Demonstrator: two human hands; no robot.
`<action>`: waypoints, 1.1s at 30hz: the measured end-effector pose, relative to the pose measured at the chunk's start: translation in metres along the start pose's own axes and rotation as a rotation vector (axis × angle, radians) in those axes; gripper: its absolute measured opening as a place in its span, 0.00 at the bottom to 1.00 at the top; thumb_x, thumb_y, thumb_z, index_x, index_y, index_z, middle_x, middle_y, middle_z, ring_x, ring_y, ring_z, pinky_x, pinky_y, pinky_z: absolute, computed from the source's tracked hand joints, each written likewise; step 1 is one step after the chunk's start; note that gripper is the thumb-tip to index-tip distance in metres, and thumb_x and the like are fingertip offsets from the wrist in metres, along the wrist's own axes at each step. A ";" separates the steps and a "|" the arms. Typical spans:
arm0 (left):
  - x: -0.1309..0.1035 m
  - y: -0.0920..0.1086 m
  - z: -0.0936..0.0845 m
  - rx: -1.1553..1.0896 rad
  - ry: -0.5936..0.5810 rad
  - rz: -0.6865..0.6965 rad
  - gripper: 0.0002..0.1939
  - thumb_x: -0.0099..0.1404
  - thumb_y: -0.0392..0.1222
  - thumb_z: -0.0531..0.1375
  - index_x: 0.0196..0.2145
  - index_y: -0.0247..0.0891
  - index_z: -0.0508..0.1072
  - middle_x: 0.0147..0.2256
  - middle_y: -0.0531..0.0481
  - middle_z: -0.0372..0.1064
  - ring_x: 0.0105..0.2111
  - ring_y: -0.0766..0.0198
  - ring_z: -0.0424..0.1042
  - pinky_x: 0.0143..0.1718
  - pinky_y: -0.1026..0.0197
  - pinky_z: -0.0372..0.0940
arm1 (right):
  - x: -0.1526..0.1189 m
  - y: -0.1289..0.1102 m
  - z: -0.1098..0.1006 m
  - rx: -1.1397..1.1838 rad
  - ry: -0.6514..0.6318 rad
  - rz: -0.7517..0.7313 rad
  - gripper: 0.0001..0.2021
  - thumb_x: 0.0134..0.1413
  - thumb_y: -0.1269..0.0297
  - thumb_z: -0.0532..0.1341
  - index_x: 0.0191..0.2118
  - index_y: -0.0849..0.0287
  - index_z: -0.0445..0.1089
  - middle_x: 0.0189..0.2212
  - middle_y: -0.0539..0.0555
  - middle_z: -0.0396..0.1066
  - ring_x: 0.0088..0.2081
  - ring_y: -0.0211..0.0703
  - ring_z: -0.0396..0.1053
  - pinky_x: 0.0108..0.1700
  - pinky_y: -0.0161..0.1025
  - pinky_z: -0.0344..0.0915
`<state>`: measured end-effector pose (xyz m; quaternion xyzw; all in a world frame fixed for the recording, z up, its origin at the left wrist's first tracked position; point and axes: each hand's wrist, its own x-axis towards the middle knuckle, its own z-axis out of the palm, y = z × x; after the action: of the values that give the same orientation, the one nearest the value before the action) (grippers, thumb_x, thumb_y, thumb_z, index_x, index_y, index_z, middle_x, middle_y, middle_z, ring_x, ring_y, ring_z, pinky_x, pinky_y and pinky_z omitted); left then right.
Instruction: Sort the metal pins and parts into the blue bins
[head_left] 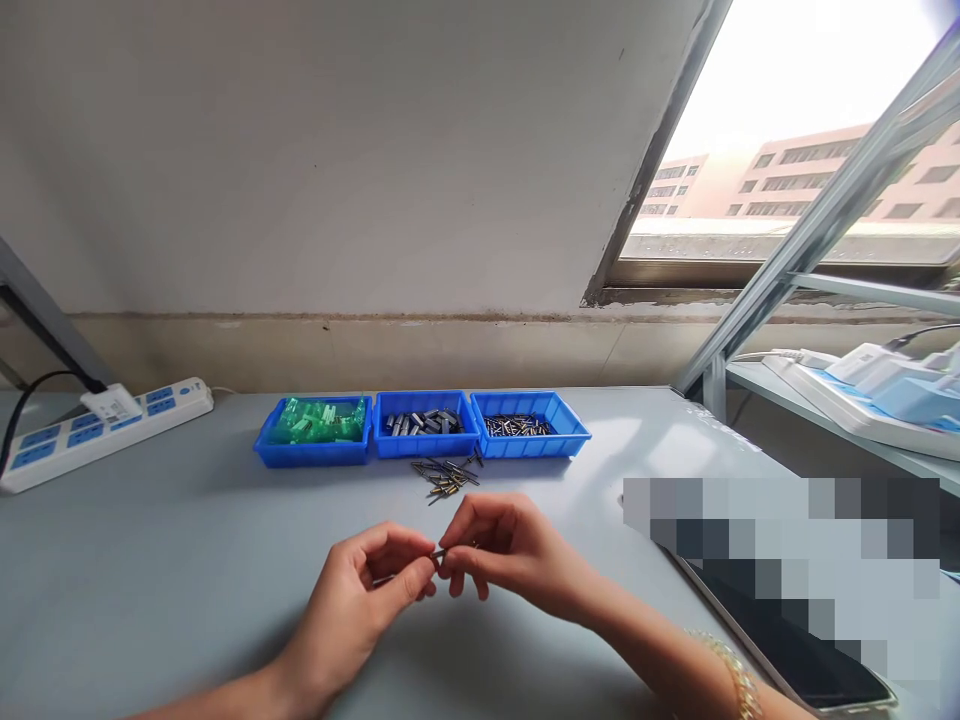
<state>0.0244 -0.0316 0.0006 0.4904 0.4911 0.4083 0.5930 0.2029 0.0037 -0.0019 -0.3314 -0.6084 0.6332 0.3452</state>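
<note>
My left hand point(375, 590) and my right hand point(510, 550) meet above the grey table, fingertips close together. Between them is a small, thin metal piece point(439, 554), pinched by thumb and fingers on both sides. Most of it is covered by the fingers, so its exact kind cannot be made out. Just beyond the hands lies a loose pile of slim metal pieces point(448, 476), dark with some brass-coloured parts. Behind the pile, the middle blue bin point(427, 448) holds dark grey cylindrical pieces point(426, 422).
The left blue bin point(315, 456) contains a green plastic bag point(307, 418) with pale pieces; the right blue bin point(574, 430) has many small metal pins point(517, 426). A power strip point(97, 432) sits far left. A dark-screened device point(795, 640) lies right, partly pixelated, near a metal shelf frame point(750, 280).
</note>
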 end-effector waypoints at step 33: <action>-0.005 0.008 0.003 -0.045 0.089 0.036 0.08 0.55 0.35 0.62 0.34 0.39 0.79 0.31 0.49 0.77 0.35 0.59 0.73 0.41 0.61 0.67 | -0.003 -0.003 -0.006 -0.433 0.251 -0.334 0.04 0.46 0.74 0.59 0.27 0.58 0.69 0.24 0.49 0.71 0.27 0.37 0.66 0.32 0.36 0.65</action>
<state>0.0259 -0.0355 0.0094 0.4670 0.4990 0.4511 0.5739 0.2095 0.0042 0.0010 -0.3684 -0.7279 0.3772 0.4383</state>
